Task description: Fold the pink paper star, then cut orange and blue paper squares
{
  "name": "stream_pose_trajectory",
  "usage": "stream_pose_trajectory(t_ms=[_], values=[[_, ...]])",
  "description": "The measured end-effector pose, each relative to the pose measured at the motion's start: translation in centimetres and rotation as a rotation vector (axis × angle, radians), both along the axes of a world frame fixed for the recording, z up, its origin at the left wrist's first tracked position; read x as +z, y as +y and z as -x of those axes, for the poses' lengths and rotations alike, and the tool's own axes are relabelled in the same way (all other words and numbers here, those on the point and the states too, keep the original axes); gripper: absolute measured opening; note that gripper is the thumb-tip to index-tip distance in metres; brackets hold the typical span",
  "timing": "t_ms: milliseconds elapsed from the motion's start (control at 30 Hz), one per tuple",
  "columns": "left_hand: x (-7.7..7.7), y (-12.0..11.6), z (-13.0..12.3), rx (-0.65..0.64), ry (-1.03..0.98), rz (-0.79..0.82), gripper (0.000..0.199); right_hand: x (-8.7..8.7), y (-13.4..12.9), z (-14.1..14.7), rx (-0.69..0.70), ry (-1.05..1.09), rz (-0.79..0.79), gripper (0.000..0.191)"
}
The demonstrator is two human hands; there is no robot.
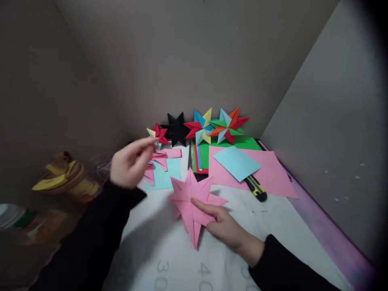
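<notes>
My right hand (226, 226) grips a pink folded-paper star (188, 194) at its lower right, with the index finger stretched across its front. The star has several points and is held just above the white mat; the other fingers are partly hidden behind it. My left hand (131, 161) is raised to the left of the star, somewhat blurred. Its index finger is stretched out, a small gap shows between it and the thumb, and nothing visible is held. Just beyond its fingertips lie folded pink paper pieces (165, 154) on a light blue sheet (168, 178).
Against the back wall lean a black paper star (176, 128) and multicoloured stars (228, 125). At right, a light blue square (236, 162) and a yellow-black cutter (257, 189) lie on a pink sheet (275, 173). A yellow-brown container (72, 178) stands at left.
</notes>
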State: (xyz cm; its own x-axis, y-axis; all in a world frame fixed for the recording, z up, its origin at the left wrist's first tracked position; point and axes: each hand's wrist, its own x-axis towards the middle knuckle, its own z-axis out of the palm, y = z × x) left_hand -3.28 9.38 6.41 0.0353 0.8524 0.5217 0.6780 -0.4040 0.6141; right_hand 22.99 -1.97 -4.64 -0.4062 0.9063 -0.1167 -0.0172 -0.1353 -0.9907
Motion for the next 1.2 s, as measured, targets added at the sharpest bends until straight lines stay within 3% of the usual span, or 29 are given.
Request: stream_pose_trajectory(t_ms=[100,200,333,467,600,833,1000,1200], values=[[-2.6,6.5,1.3,0.340,0.437,0.434,0.040,0.0,0.0,0.0,0.000,-0.015,-0.009,0.075],[-5.9,9.8,2.8,0.378,0.519,0.569,0.061,-0.2,-0.1,0.0,-0.001,-0.027,-0.008,0.076],[-8.3,10.4,4.3,0.356,0.586,0.626,0.069,-0.5,0.1,-0.1,0.013,-0.003,-0.014,0.073],[-8.4,10.5,5.5,0.344,0.644,0.633,0.078,-0.3,0.2,-0.1,0.024,-0.008,-0.016,0.073],[-8.3,10.6,6.3,0.284,0.697,0.650,0.073,0.0,0.1,0.0,0.010,-0.024,-0.008,0.073],[-8.4,8.4,7.5,0.209,0.761,0.696,0.026,0.0,0.0,-0.1,0.010,-0.007,0.000,0.071],[-8.5,6.8,7.7,0.180,0.699,0.689,0.021,0.2,0.0,0.0,-0.004,-0.028,0.003,0.069],[-6.0,3.3,6.0,0.197,0.523,0.510,0.022,0.3,-0.2,0.0,-0.062,-0.013,0.035,0.068]])
